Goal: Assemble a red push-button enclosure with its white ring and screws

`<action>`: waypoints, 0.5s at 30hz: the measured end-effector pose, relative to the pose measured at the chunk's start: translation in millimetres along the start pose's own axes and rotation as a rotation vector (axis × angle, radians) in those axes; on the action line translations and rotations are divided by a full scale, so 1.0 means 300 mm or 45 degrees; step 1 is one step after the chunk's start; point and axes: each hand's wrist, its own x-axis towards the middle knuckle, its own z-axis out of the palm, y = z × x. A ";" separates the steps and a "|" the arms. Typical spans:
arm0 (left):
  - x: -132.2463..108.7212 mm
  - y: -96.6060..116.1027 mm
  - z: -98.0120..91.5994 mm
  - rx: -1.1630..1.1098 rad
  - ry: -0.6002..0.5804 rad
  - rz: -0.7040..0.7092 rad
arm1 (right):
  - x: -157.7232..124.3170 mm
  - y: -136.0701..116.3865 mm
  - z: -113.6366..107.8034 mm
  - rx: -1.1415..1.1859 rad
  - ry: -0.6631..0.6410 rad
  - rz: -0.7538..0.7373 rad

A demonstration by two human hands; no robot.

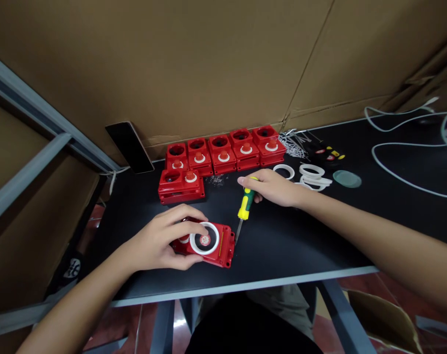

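My left hand [171, 238] is wrapped over a red plastic box [225, 246] lying near the front of the black table. A white ring [216, 242] sits on that box around a dark disc with a small red and white label, and my fingertip rests on it. In my right hand [273, 187] is a screwdriver [247, 201] with a yellow and green handle. Its shaft points down, and the tip is at the right end of the box; whether it touches is unclear. Part of the box is hidden under my left hand.
Several red boxes [223, 155] with round openings and orange-red knobs line the back, one more [182, 187] before them. Loose white rings [312, 171], clear discs [346, 179], screws [295, 145] and a white cable [403, 144] lie right. A phone [130, 147] leans on the cardboard wall.
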 end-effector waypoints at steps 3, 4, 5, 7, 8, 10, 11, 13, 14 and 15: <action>-0.001 0.003 0.005 0.098 0.032 0.055 | -0.009 -0.014 -0.006 -0.054 -0.004 0.005; -0.002 0.003 0.007 0.119 0.043 0.069 | -0.011 -0.018 -0.008 -0.069 -0.004 0.007; -0.003 0.003 0.009 0.136 0.056 0.083 | -0.013 -0.021 -0.010 -0.082 -0.004 0.010; -0.003 0.004 0.013 0.157 0.074 0.103 | -0.015 -0.026 -0.011 -0.101 -0.002 0.018; -0.002 0.006 0.014 0.158 0.072 0.100 | -0.016 -0.028 -0.011 -0.109 -0.001 0.023; 0.002 0.010 0.015 0.137 0.058 0.079 | -0.015 -0.029 -0.011 -0.123 -0.001 0.032; 0.004 0.012 0.014 0.119 0.048 0.064 | -0.015 -0.029 -0.010 -0.130 -0.003 0.036; 0.008 0.015 0.012 0.082 0.030 0.053 | -0.013 -0.027 -0.008 -0.146 -0.005 0.045; 0.008 0.015 0.011 0.066 0.022 0.058 | -0.013 -0.026 -0.008 -0.155 -0.004 0.050; 0.007 0.015 0.009 0.055 0.013 0.064 | -0.013 -0.025 -0.007 -0.163 -0.002 0.056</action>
